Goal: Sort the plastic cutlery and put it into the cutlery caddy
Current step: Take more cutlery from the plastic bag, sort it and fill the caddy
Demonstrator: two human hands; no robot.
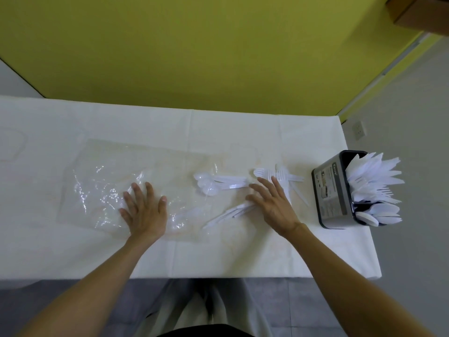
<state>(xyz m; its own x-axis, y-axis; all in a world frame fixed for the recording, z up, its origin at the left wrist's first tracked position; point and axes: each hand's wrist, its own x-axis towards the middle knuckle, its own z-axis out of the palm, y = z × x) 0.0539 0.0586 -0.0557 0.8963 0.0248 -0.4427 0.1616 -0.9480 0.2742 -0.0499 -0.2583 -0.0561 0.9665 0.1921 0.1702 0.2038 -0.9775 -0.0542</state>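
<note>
On the table (243,251), left hand (143,210) lies flat on a plastic bag (102,181), fingers spread. Right hand (273,205), fingers apart, rests over knives (228,214) beside forks (277,175) and spoons (213,184). Caddy (332,190) stands right, part-filled.

Your right hand (272,203) covers handle ends of knives (228,214) and part of forks (279,176). Caddy (330,190) label too small to read; its dividers hidden behind packed cutlery. Bag (109,186) edges hard to trace against cloth. Your upper arms cut off by bottom edge.
</note>
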